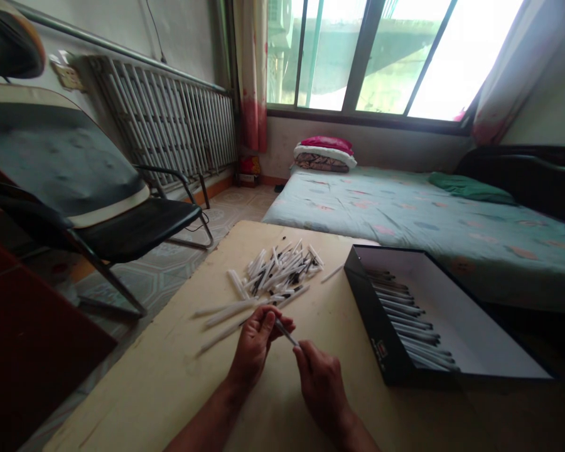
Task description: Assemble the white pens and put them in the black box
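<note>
A thin pen [287, 333] runs between my two hands above the table. My left hand [260, 336] pinches its upper end between thumb and fingers. My right hand [321, 376] is closed round its lower end. Just beyond my left hand lies a loose pile of white and black pen parts [282, 270]. Several long white tubes [226, 314] stick out from the pile toward the left. To the right, a black box [370, 320] with a pale inside holds a row of pens [417, 323] along its near left side.
All of this rests on a cream table [169, 389]. One white tube [332, 274] lies beside the box. Past the table stands a bed [381, 201] with folded bedding [324, 154]. A black chair [136, 226] is at the left, near a radiator [169, 116].
</note>
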Demonstrator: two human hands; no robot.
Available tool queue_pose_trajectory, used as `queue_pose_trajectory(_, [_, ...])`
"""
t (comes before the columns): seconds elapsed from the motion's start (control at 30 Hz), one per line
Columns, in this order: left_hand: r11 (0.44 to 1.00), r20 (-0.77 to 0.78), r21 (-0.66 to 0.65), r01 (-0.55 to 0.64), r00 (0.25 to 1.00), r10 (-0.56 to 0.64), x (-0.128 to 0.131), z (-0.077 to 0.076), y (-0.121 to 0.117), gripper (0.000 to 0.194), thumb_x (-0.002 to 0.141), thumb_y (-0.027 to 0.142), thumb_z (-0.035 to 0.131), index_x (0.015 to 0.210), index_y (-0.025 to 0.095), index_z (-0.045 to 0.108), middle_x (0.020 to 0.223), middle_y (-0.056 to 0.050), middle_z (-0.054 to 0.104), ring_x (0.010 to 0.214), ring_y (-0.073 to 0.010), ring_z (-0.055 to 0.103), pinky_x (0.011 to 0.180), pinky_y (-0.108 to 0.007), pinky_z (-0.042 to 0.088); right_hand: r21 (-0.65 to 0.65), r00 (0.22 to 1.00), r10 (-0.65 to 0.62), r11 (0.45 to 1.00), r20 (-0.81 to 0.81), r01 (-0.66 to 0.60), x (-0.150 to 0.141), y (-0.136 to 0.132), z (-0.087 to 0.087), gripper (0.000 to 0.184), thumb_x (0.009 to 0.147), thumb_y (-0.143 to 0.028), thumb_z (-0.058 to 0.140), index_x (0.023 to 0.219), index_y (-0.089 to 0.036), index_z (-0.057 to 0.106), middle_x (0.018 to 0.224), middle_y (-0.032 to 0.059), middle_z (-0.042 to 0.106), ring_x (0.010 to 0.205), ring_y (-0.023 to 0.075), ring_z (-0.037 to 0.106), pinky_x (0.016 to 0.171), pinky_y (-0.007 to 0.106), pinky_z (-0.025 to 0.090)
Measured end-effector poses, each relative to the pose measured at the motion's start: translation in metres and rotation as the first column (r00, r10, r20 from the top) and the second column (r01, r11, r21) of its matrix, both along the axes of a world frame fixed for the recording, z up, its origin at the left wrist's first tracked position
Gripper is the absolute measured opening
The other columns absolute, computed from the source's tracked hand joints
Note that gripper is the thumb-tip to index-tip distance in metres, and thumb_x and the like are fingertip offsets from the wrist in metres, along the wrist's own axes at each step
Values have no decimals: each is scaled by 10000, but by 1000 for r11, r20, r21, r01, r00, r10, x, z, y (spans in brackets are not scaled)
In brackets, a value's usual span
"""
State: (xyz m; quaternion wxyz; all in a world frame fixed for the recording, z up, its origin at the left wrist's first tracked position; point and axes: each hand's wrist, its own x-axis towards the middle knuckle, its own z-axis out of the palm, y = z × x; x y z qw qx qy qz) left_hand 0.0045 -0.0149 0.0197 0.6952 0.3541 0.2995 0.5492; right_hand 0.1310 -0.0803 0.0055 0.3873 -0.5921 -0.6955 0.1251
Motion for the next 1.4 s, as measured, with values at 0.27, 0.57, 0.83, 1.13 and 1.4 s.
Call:
queue_pose_trajectory(0.27, [1000, 0, 17, 3, 1000, -3, 0, 5, -4, 161, 792, 299, 598, 844, 156, 546, 753, -54, 703, 736, -198, 678, 797, -386, 507, -251, 844, -38, 961, -535, -116, -4, -1, 12, 395, 855, -461, 448, 641, -158, 583, 487, -41, 420, 470, 82, 398, 478, 195, 286])
queue_pose_trajectory(0.57, [999, -30, 30, 15, 999, -14, -2, 2, -3, 271, 797, 344, 583, 989, 157, 547, 863, -88, 703, 821, -222, 671, 824, -397, 491, -323, 753, -80, 929, -653, -182, -7, 4, 7, 430, 823, -516, 473, 664, -140, 610, 448, -72, 320, 411, 62, 295, 414, 184, 247])
queue_pose_trajectory(0.83, [984, -357, 148, -98, 923, 145, -4, -5, -1, 344, 791, 410, 556, 1020, 156, 523, 685, -26, 666, 557, -167, 641, 577, -300, 499, -127, 934, -204, 977, -294, 173, 50, -3, 63, 392, 897, -419, 330, 960, -155, 613, 531, -28, 489, 481, 123, 466, 457, 212, 330])
queue_pose_trajectory(1.13, [987, -427, 124, -102, 892, 145, -3, -9, 5, 322, 780, 420, 555, 955, 152, 534, 622, -3, 638, 498, -150, 615, 521, -274, 480, 18, 728, -459, 851, 510, 525, 225, 21, 97, 183, 816, -253, 480, 890, -220, 644, 907, 79, 648, 819, 215, 591, 638, 284, 369])
queue_pose_trajectory(1.4, [986, -431, 139, -87, 891, 140, -3, -11, 5, 312, 778, 419, 558, 931, 147, 542, 623, -2, 632, 494, -142, 609, 515, -267, 478, -206, 630, -223, 820, 744, 534, 249, 44, 65, 189, 783, -204, 533, 834, -269, 703, 869, 71, 624, 876, 232, 555, 644, 295, 323])
